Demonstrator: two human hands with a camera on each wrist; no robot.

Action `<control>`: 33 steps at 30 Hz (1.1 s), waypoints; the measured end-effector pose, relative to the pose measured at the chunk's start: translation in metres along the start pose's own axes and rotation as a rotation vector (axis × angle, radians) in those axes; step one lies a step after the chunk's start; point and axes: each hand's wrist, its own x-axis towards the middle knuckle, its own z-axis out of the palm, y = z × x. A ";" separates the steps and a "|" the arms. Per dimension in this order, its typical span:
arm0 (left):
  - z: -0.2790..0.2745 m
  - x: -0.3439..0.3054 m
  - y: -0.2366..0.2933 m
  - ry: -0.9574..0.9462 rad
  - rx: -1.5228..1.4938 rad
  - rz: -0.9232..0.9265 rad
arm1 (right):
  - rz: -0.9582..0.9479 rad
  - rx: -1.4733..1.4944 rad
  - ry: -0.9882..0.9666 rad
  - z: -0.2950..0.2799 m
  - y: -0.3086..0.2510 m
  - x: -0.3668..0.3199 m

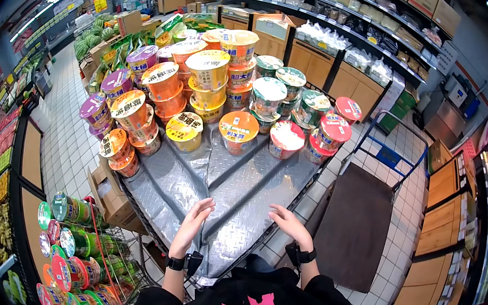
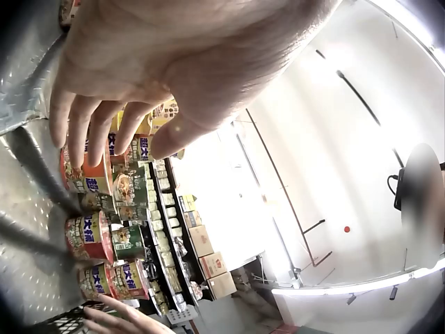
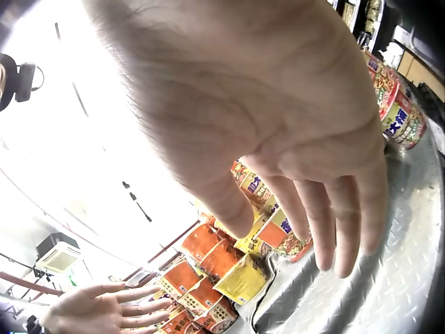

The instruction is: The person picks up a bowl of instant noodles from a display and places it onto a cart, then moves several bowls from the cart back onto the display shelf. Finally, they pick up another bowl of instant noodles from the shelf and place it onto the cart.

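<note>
Above the near part of the table (image 1: 249, 213), left hand (image 1: 193, 220) and right hand (image 1: 292, 227) both released, fingers extended and slightly bent, with nothing grasped; well apart from each other, palms partly turned inward. Nearest beyond the fingertips, in a loose row across the middle of the table: yellow cup (image 1: 185, 133), orange cup (image 1: 237, 134) and red cup (image 1: 287, 140), all upright, with lids uppermost. Farther out, stacked orange cups (image 1: 130, 109) and purple cups (image 1: 96, 110) along the left edge, green cups (image 1: 269, 91) towards the far edge, pink-lidded cups (image 1: 334, 129) by the right edge. Beyond the left edge, a wire cart loaded with more cups; beyond the right edge, a platform trolley (image 1: 356, 225). In handling, probably light and fairly stiff, but thin-walled, slightly slick and easily dented at the lid; best taken round the side wall just below the rim, with stacks liable to topple if knocked. Partly hidden: rear rows behind the front stacks, and some cups behind the fingers in both wrist views. Cut off at the lower border: part of the cart's load. Hard to make out: fine label print, and the pale patch on the red cup's lid
</note>
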 end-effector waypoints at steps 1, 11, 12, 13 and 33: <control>0.005 0.011 0.001 0.010 -0.001 0.000 | -0.006 0.022 -0.015 -0.008 -0.002 0.007; 0.035 0.121 -0.035 0.176 -0.103 0.001 | -0.087 0.189 -0.136 -0.054 0.026 0.104; 0.036 0.132 -0.040 0.176 -0.102 0.000 | -0.102 0.214 -0.135 -0.053 0.025 0.117; 0.036 0.143 -0.047 0.193 -0.103 -0.005 | -0.117 0.239 -0.134 -0.052 0.025 0.130; 0.033 0.274 -0.044 0.263 -0.230 0.108 | -0.481 0.259 -0.053 -0.020 0.010 0.297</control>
